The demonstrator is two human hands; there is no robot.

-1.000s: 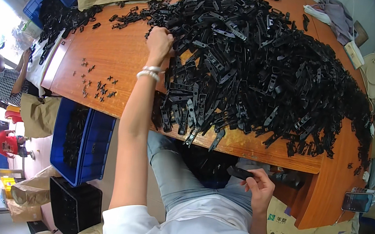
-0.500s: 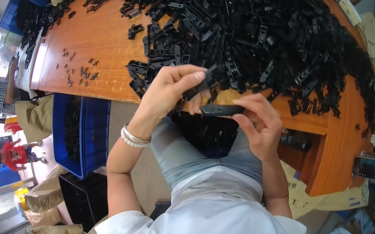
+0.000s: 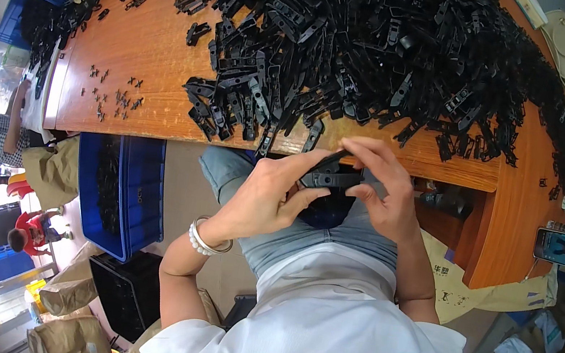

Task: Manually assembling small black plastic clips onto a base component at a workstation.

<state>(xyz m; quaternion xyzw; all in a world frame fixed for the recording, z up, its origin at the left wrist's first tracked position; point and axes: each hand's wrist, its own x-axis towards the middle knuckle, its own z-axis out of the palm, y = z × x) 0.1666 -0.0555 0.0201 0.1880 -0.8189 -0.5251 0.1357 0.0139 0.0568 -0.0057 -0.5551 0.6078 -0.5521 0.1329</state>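
Note:
Just below the table's near edge, over my lap, both hands meet around black plastic parts. My left hand [image 3: 269,193], with bracelets at the wrist, is closed with thumb and fingers on the left end of an elongated black plastic part [image 3: 337,180]. My right hand [image 3: 390,196] pinches at the right side, its index finger on a thin dark piece [image 3: 332,159] above. Whether these are two separate parts or one cannot be made out. Beyond the hands, a large heap of similar black plastic parts [image 3: 388,53] covers much of the wooden table [image 3: 158,78].
Several tiny dark pieces [image 3: 119,102] lie scattered at the table's left. A blue crate [image 3: 152,190] holding black parts stands left of my legs, beside a black box [image 3: 126,292]. A phone [image 3: 557,247] stands at the right. A person in checks [image 3: 0,138] is at far left.
Both hands have drawn back toward my body and come together around the black parts. My left hand has moved down and right; the view has shifted slightly.

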